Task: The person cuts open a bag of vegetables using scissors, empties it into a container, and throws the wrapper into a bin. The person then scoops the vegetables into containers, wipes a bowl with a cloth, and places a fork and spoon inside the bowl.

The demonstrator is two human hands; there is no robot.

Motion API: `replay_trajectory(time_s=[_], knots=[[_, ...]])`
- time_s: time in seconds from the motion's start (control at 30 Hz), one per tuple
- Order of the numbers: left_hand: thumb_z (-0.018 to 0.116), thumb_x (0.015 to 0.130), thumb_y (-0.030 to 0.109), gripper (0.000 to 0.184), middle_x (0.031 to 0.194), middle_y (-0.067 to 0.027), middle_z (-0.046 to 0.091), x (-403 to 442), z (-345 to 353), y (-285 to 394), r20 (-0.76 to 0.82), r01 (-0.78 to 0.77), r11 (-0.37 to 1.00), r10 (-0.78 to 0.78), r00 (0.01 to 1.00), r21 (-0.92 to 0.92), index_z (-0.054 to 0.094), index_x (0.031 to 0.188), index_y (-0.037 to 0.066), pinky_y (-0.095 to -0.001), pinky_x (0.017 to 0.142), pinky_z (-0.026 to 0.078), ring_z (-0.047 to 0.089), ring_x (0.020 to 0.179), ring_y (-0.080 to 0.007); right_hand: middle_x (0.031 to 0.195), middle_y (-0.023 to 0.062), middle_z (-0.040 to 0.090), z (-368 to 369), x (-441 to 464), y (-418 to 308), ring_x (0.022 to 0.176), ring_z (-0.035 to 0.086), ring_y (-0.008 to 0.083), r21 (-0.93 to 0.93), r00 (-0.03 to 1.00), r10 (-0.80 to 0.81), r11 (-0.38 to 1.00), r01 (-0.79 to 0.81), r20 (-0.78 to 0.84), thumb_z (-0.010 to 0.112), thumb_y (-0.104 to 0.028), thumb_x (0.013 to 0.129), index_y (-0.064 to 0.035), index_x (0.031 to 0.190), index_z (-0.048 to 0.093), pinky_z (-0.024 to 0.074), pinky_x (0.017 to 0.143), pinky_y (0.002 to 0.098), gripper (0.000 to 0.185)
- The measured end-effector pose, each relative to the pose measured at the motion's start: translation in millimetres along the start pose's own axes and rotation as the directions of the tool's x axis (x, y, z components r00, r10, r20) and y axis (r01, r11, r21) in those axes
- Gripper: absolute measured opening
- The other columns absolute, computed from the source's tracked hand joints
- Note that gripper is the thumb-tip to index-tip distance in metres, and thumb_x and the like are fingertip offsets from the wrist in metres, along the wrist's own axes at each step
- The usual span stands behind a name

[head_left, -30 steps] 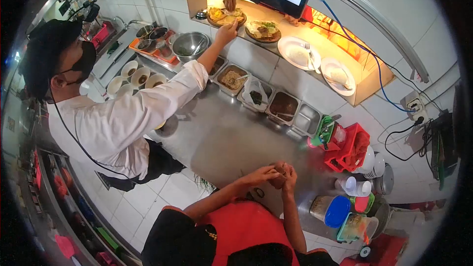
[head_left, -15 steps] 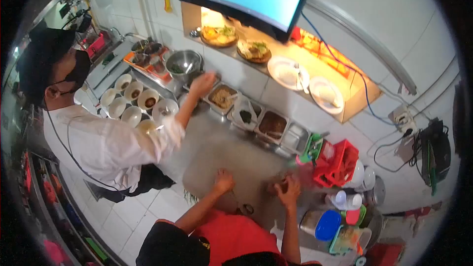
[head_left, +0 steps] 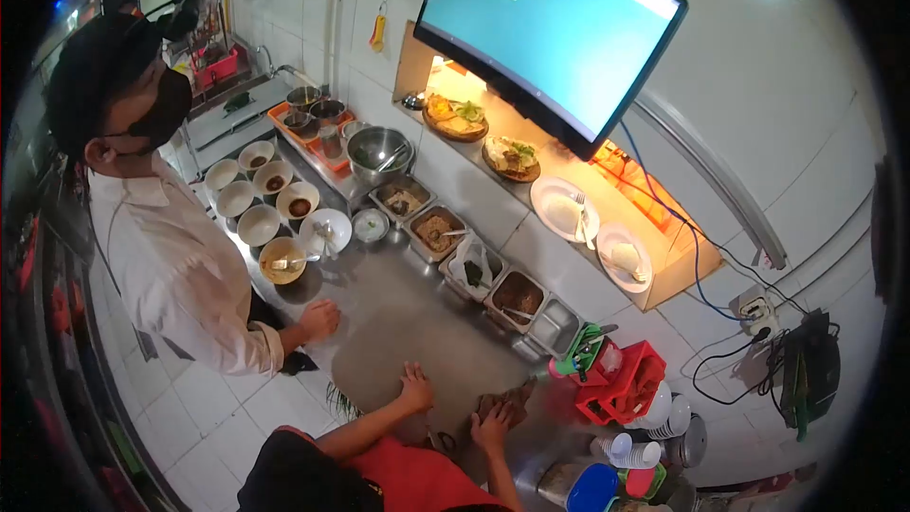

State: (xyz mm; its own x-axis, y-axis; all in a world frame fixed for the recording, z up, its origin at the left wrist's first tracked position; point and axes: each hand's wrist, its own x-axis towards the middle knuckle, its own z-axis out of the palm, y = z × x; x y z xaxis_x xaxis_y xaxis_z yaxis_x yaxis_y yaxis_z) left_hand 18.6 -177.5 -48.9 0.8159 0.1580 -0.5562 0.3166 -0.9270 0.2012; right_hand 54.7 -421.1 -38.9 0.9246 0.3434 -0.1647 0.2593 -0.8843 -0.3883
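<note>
My left hand [head_left: 415, 389] lies flat on the steel counter [head_left: 379, 332], fingers stretched out and holding nothing. Under my right hand [head_left: 491, 425] is a crumpled brown cloth [head_left: 512, 402], pressed against the counter with the fingers over its near side. Between my forearms, close to the front edge, lies a pair of scissors [head_left: 442, 441], its handle loops partly in view. Some green leafy stalks [head_left: 341, 401] stick out at the counter edge to the left of my left arm.
A co-worker in a white shirt [head_left: 180, 265] stands at left, one hand [head_left: 319, 320] at the counter. White bowls [head_left: 258, 225], a metal mixing bowl [head_left: 377, 154] and ingredient pans [head_left: 439, 231] line the back. Red baskets [head_left: 621, 384] and a blue-lidded tub [head_left: 592, 488] stand right.
The view has shifted. The co-worker's hand has come down from above the pans to the counter's near-left side. My right hand and the cloth, blurred before, now look still.
</note>
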Motion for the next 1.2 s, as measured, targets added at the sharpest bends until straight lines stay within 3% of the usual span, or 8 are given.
replay_trajectory(time_s=[0.37,0.67,0.83,0.87,0.97,1.03,1.17,1.2], knots=[[0.062,0.087,0.047,0.080,0.152,-0.0350,0.020,-17.8,-15.1,3.1,-0.053,0.028,0.988,-0.020,0.998,0.154,0.040,0.142,-0.007,-0.0669,0.099,0.037,0.015,0.133,-0.0665,0.154,0.0327,0.014,-6.2,-2.4,-1.8,0.141,0.016,0.0492,-0.129,0.996,-0.071,0.989,0.078,0.061,0.069,-0.028,0.080,0.0105,0.146,0.022,0.0192,0.115,0.0560,0.089],[0.056,0.094,0.047,0.059,0.137,-0.0277,0.050,-15.4,-59.5,-45.5,-0.049,-0.205,0.884,0.203,0.978,-0.420,0.056,0.128,-0.001,-0.0517,0.101,0.043,0.050,0.126,-0.0400,0.153,0.0341,0.012,14.2,3.1,21.1,0.141,0.015,0.0503,-0.140,0.995,-0.100,0.985,0.100,0.002,0.071,-0.025,0.073,0.0098,0.146,0.022,0.0179,0.116,0.0559,0.094],[0.056,0.096,0.042,0.043,0.109,-0.0162,0.067,-13.2,-87.1,-62.2,-0.326,-0.360,0.276,0.163,0.931,-0.891,0.067,0.107,0.002,-0.0428,0.094,0.048,0.064,0.100,-0.0287,0.152,0.0335,0.017,2.5,-5.7,6.0,0.139,0.018,0.0511,-0.112,0.998,-0.062,0.992,0.061,-0.011,0.070,-0.025,0.074,0.0088,0.145,0.024,0.0199,0.114,0.0577,0.092],[0.056,0.096,0.042,0.043,0.109,-0.0162,0.067,-20.4,-99.8,-65.4,-0.332,-0.366,0.277,0.163,0.929,-0.888,0.067,0.107,0.002,-0.0428,0.094,0.048,0.064,0.100,-0.0287,0.152,0.0335,0.017,2.1,-4.8,4.3,0.139,0.018,0.0511,-0.112,0.998,-0.066,0.992,0.064,-0.018,0.070,-0.025,0.074,0.0088,0.145,0.024,0.0199,0.114,0.0577,0.092],[0.061,0.093,0.038,0.034,0.098,-0.0111,0.065,-51.2,-155.4,-67.7,-0.608,-0.529,-0.340,0.192,0.770,-0.778,0.066,0.096,0.004,-0.0382,0.087,0.049,0.063,0.092,-0.0241,0.152,0.0329,0.018,0.6,-3.5,1.1,0.139,0.020,0.0507,-0.176,0.999,-0.051,0.983,0.051,0.006,0.069,-0.027,0.074,0.0084,0.146,0.024,0.0202,0.114,0.0571,0.091],[0.065,0.090,0.028,0.023,0.095,-0.0098,0.064,-65.0,-192.2,-67.2,-0.864,-0.630,-0.626,0.150,0.481,-0.460,0.064,0.087,0.006,-0.0356,0.081,0.049,0.061,0.087,-0.0215,0.154,0.0304,0.019,-1.1,-6.4,1.6,0.139,0.024,0.0488,-0.199,0.999,-0.044,0.979,0.041,-0.015,0.070,-0.029,0.075,0.0080,0.146,0.025,0.0252,0.114,0.0544,0.092],[0.059,0.094,0.037,0.036,0.086,-0.0057,0.062,-115.8,-274.1,-65.8,-0.840,-0.809,-0.247,0.274,0.469,-0.533,0.059,0.078,0.006,-0.0282,0.081,0.046,0.060,0.092,-0.0182,0.153,0.0306,0.020,2.2,-9.1,-1.6,0.139,0.023,0.0494,-0.203,0.993,-0.089,0.976,0.072,-0.075,0.068,-0.029,0.076,0.0081,0.146,0.024,0.0257,0.113,0.0561,0.091],[0.060,0.093,0.033,0.032,0.084,-0.0058,0.063,-140.9,-299.1,-49.7,-0.812,-0.875,0.055,0.350,0.467,-0.480,0.060,0.079,0.005,-0.0293,0.080,0.046,0.061,0.090,-0.0177,0.153,0.0306,0.020,2.4,-9.2,-3.2,0.139,0.023,0.0500,-0.190,0.996,-0.059,0.981,0.045,-0.069,0.067,-0.029,0.075,0.0079,0.146,0.023,0.0255,0.112,0.0573,0.091]])
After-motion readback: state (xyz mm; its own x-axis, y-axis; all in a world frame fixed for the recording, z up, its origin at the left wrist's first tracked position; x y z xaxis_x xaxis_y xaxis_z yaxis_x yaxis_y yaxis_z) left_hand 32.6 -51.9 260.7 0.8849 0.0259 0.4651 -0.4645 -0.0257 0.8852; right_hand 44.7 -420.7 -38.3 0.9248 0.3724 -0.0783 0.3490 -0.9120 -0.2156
